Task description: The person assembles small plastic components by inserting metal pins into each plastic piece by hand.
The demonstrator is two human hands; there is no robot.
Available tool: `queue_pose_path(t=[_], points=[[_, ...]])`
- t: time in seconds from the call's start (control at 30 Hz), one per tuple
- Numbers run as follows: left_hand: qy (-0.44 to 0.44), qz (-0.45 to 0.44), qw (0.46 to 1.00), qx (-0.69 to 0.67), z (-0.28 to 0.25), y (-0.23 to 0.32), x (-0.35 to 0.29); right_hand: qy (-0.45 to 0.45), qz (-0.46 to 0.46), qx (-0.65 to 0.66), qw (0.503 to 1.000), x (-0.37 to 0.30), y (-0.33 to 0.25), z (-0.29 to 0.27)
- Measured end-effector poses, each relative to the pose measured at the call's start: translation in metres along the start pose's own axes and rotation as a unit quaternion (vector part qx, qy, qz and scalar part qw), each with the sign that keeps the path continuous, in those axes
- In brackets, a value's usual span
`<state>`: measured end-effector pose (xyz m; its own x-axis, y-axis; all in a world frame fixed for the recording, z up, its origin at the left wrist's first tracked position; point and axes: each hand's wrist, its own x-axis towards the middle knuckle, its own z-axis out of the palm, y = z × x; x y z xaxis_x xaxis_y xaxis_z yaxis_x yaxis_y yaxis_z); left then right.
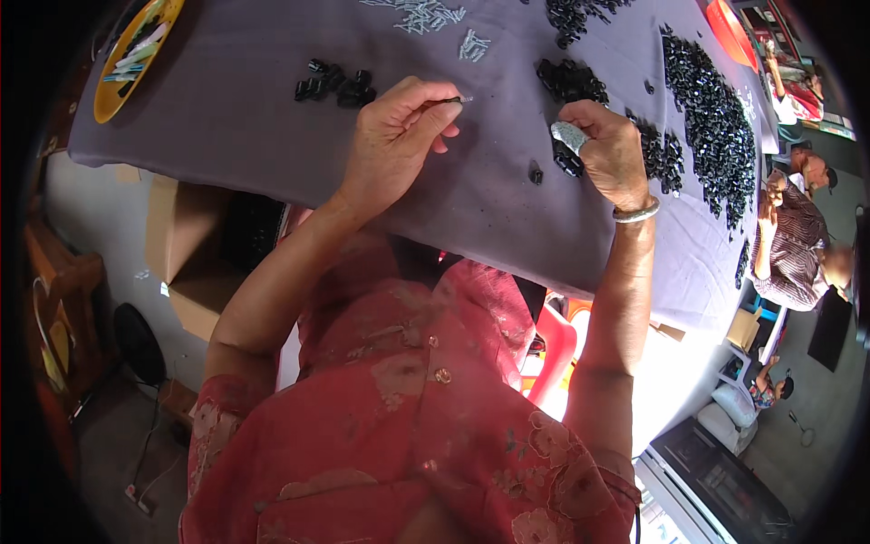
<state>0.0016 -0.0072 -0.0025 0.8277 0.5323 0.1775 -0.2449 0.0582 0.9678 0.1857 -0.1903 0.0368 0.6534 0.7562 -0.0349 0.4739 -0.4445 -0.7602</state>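
Pinching a small thin piece (467,99) between thumb and forefinger of the left hand (394,136), above the cloth-covered table (263,118); clear at the tip, dark close to the fingers. Holding that hand to the left of the right hand (613,152), well apart from it. Bending the right fingers inward toward the thumb, with a pale grey speckled patch (569,137) at the thumb side; impossible to tell whether grasped there or wrapped around the thumb. Wearing a silver-coloured bangle (637,213) on the right wrist.

Just under the right fingers, partly hidden, some black pieces (566,161); near them to the left, a lone black piece (536,174). Just beyond the same hand, a black heap (571,82); to its right, a broad black spread (716,118) along the table's right side. Beyond the left hand and to its left, a small black cluster (335,84). Farther up the table, a little clear bundle (473,45) and a larger scatter of clear sticks (421,14).

At the far left of the table, a yellow tray (110,104) with pen-like things in it. At the upper right, a red tub (730,34). Off to the right, beyond the table, seated in a dark striped top, a co-worker (797,236).
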Motion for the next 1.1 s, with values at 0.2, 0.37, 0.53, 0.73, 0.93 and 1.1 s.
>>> queue_pose_path(t=[0.2, 0.37, 0.53, 0.73, 0.93, 1.1], points=[[0.004, -0.010, 1.000, 0.017, -0.001, 0.003, -0.002, -0.045, -0.063, -0.134, 0.988, 0.008, -0.020, 0.001], [0.015, 0.012, 0.999, 0.031, 0.001, 0.002, 0.000, -0.055, -0.020, -0.154, 0.986, -0.002, -0.023, 0.006], [0.018, 0.014, 1.000, -0.019, -0.001, -0.003, -0.001, 0.037, -0.083, -0.082, 0.992, -0.003, -0.028, 0.019], [0.024, 0.001, 0.999, -0.025, -0.002, -0.001, -0.001, 0.029, -0.114, 0.244, 0.963, 0.008, -0.058, 0.052], [0.034, 0.000, 0.999, -0.022, 0.000, 0.000, -0.001, 0.027, -0.110, 0.296, 0.949, 0.012, -0.054, 0.070], [0.035, -0.004, 0.999, -0.009, 0.000, 0.002, -0.001, 0.016, -0.104, 0.290, 0.951, 0.012, -0.053, 0.070]])
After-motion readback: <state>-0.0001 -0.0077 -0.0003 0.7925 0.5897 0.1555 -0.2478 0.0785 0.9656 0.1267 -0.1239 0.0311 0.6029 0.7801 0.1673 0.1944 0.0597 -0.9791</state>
